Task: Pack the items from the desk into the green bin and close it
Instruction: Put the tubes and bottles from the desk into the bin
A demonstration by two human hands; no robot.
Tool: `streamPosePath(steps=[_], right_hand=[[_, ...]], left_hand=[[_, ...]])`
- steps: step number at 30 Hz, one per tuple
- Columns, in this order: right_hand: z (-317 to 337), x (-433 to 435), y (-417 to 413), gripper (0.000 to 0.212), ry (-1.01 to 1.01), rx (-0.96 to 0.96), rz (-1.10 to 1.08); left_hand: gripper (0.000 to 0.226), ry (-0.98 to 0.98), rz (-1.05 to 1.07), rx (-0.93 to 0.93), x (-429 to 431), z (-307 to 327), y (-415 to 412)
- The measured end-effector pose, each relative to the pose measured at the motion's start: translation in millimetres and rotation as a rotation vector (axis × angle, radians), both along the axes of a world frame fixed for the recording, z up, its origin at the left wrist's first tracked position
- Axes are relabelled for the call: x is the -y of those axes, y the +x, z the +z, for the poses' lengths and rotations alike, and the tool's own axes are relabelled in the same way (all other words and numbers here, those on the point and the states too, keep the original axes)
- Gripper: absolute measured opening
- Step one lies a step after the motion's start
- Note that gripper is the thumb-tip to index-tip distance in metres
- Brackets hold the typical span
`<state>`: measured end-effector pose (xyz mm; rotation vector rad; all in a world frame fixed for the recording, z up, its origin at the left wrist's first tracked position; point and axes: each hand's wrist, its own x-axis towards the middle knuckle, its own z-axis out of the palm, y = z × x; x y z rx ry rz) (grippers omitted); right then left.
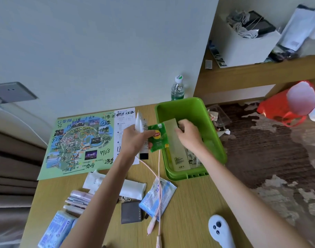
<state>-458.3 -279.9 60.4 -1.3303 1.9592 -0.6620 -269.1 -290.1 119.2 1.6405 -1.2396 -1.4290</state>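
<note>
The left hand [135, 138] is clamped on a white tube [141, 126] and a green tea sachet [158, 138], just outside the green bin [214, 140]. The right hand [188, 135] is inside the bin, its grip curled on the far end of a pale packet [177, 153] that lies on the bin floor.

A pink cable [159, 176] trails from under the left grip, across a blue packet [157, 197] on the tabletop [185, 203]. If that grip moves over the bin wall, the cable could snag or drag the packet. Holding two things in one grip, the sachet may slip.

I cannot tell whether the left grip actually holds the cable. No lid can be made out, and the near items are partly covered by the left forearm.
</note>
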Motion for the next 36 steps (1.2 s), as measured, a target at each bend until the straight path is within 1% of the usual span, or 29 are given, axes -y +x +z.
streamPosePath(steps=[1, 2, 3, 4, 6, 8, 10, 12, 13, 15, 16, 18, 20, 21, 23, 25, 27, 29, 31, 34, 36], right_hand=[[9.9, -2.3, -2.1, 0.031, -0.057, 0.172, -0.024], [18.6, -4.7, -4.5, 0.028, -0.066, 0.4, -0.022], [26.3, -8.3, -6.9, 0.024, -0.056, 0.576, -0.004], [33.5, -12.7, -8.4, 0.018, -0.054, 0.646, 0.035], [41.0, -19.4, -10.4, 0.009, -0.069, 0.591, 0.094], [39.6, -22.4, -12.5, 0.015, -0.089, 0.542, 0.085], [33.3, -24.0, -16.2, 0.019, -0.143, 0.479, -0.021], [25.2, -25.0, -22.9, 0.024, -0.16, 0.331, -0.113], [21.1, -26.5, -25.9, 0.027, -0.116, 0.244, -0.095], [13.3, -33.7, -28.5, 0.031, 0.019, 0.064, 0.054], [10.8, -37.5, -29.7, 0.031, 0.033, -0.025, 0.115], [13.8, -42.8, -35.2, 0.026, -0.081, -0.167, 0.113], [21.6, -46.6, -44.8, 0.02, -0.237, -0.288, 0.024], [24.4, -48.5, -50.5, 0.019, -0.289, -0.348, -0.022], [24.5, -54.3, -61.2, 0.024, -0.314, -0.44, -0.084], [19.4, -61.9, -69.4, 0.031, -0.295, -0.458, -0.103], [11.6, -70.1, -75.2, 0.037, -0.271, -0.363, -0.095], [4.2, -76.8, -78.1, 0.044, -0.263, -0.253, -0.096], [-1.4, -81.0, -78.4, 0.047, -0.294, -0.214, -0.103], [-5.9, -82.9, -76.3, 0.047, -0.327, -0.226, -0.11], [-8.1, -83.2, -75.5, 0.047, -0.333, -0.245, -0.11]], left_hand=[[0.016, -0.004, -0.007, -0.004, 1.0, -1.0, -3.7], [0.014, -0.009, -0.013, -0.007, 2.2, -2.0, -7.6], [0.011, -0.013, -0.02, -0.008, 3.1, -2.6, -11.5], [0.01, -0.015, -0.03, -0.005, 3.7, -2.8, -15.4], [0.01, -0.006, -0.062, -0.006, 3.9, -2.4, -22.6], [0.01, 0.005, -0.088, -0.015, 2.6, -2.2, -28.8], [0.013, -0.02, -0.093, -0.006, 0.5, -2.7, -33.2], [0.023, -0.071, -0.098, 0.049, -1.4, -2.6, -35.3], [0.028, -0.091, -0.101, 0.073, -2.0, -2.3, -36.0], [0.035, -0.117, -0.112, 0.114, -2.8, -1.7, -38.5], [0.04, -0.123, -0.126, 0.136, -3.4, -0.9, -41.2], [0.048, -0.127, -0.164, 0.16, -4.5, -0.1, -49.3], [0.054, -0.142, -0.234, 0.235, -5.0, -0.3, -59.8], [0.055, -0.157, -0.303, 0.296, -5.6, -1.1, -65.4], [0.053, -0.212, -0.487, 0.393, -7.7, -5.8, -78.4], [0.051, -0.311, -0.716, 0.551, -11.2, -14.0, -91.3], [0.054, -0.384, -0.935, 0.72, -16.4, -25.7, -100.4], [0.061, -0.367, -1.089, 0.794, -21.5, -37.8, -105.6], [0.064, -0.301, -1.184, 0.835, -24.3, -47.6, -107.6], [0.048, -0.202, -1.217, 0.841, -23.4, -57.2, -106.8], [0.044, -0.152, -1.228, 0.836, -22.1, -60.5, -104.9]])
